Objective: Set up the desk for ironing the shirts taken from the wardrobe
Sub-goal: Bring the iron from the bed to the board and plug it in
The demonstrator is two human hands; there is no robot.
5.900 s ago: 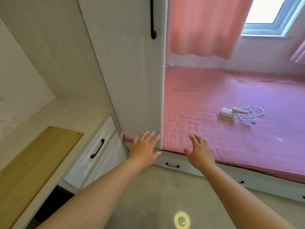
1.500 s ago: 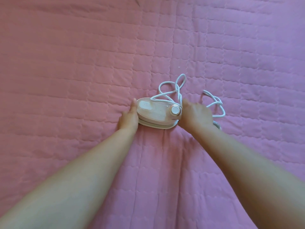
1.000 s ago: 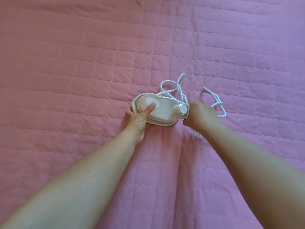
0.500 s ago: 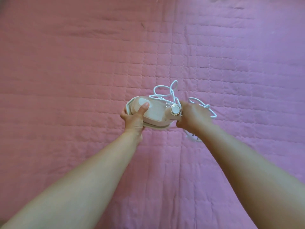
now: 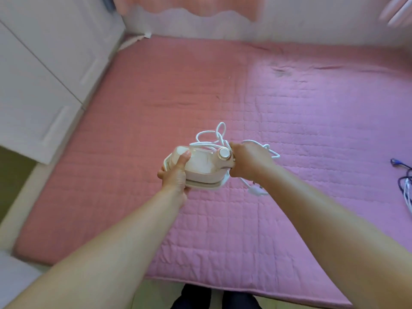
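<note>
A small white and pale pink iron with a round dial is held in the air above the pink quilted bed. My left hand grips its front end, thumb on top. My right hand is closed around its rear handle and a bundle of white cord. The cord's plug dangles below my right wrist. No shirts or desk are in view.
A white wardrobe stands at the left against the bed. A pink curtain hangs at the back wall. Dark blue and white cables lie at the bed's right edge. The bed's near edge runs across the bottom.
Both hands took hold of the iron on the bed and lifted it with its cord. My view has pulled back, so the wardrobe, wall and bed edge now show.
</note>
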